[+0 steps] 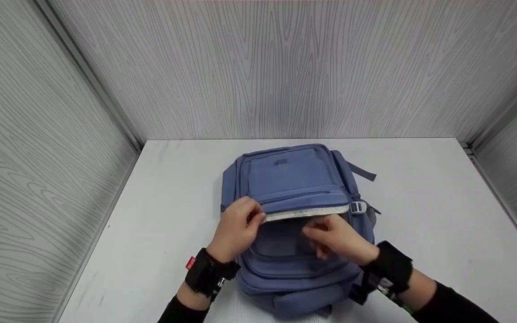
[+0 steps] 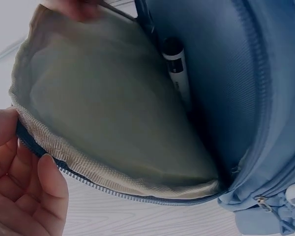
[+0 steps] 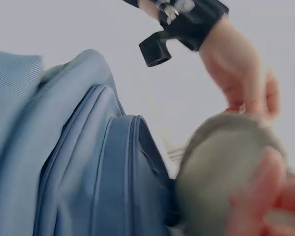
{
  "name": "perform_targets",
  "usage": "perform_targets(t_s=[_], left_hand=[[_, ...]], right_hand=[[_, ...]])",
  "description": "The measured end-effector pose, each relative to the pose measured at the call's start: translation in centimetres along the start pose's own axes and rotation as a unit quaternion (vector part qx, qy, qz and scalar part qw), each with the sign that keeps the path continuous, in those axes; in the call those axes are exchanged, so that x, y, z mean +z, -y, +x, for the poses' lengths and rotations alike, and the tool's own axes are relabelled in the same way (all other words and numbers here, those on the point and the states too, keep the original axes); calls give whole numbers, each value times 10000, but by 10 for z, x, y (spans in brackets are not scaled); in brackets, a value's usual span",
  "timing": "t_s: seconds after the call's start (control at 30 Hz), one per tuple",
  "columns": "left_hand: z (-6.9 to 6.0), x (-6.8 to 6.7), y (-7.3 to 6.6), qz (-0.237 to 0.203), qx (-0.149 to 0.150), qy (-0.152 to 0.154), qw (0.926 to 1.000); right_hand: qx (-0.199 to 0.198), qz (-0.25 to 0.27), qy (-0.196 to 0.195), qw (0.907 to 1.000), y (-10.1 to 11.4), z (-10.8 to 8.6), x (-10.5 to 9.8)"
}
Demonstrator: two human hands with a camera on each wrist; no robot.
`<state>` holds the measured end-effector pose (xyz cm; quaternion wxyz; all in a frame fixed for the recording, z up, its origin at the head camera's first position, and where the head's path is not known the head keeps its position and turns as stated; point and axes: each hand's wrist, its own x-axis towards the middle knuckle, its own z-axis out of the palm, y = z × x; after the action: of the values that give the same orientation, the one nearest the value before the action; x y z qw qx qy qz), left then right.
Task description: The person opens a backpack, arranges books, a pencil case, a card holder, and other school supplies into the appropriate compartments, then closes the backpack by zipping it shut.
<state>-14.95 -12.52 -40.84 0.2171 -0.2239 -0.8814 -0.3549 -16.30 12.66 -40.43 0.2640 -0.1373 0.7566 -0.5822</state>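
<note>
A blue backpack lies on the white table with its front pocket unzipped. The pocket's flap, pale on its inner side, is folded outward. My left hand pinches the flap's zippered edge between thumb and fingers. At the pocket's mouth, my right hand has its fingers loosely bent, with nothing visible in them. The left wrist view catches it blurred beside the far end of the flap. Inside the pocket is a white marker with a black cap; its lower end is hidden in the pocket's fold.
Grey wood-grain panels enclose the white table at the back and both sides. A dark strap and a pale buckle stick out on the backpack's right side.
</note>
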Motion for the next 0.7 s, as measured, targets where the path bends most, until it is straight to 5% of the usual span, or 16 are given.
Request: perform_targets(t_s=[0.13, 0.23, 0.3, 0.4, 0.5, 0.7], left_hand=[[-16, 6, 3, 96, 128, -3, 9999], [-30, 13, 7, 188, 100, 102, 9997], [-40, 17, 9, 247, 13, 206, 9995], [-52, 24, 11, 337, -134, 358, 9987], [-62, 31, 13, 427, -182, 377, 9982], [-74, 42, 16, 348, -159, 238, 9990]], right_hand=[[-1028, -1281, 1047, 9809, -1, -26, -31], [-1413, -1151, 1257, 9752, -7, -32, -63], [-1407, -1035, 827, 9811, -12, -28, -84], [-1114, -1325, -509, 9836, -24, -11, -105], [-753, -2156, -1491, 9621, -38, 11, -114], [-803, -3591, -1858, 9111, -56, 40, -114]])
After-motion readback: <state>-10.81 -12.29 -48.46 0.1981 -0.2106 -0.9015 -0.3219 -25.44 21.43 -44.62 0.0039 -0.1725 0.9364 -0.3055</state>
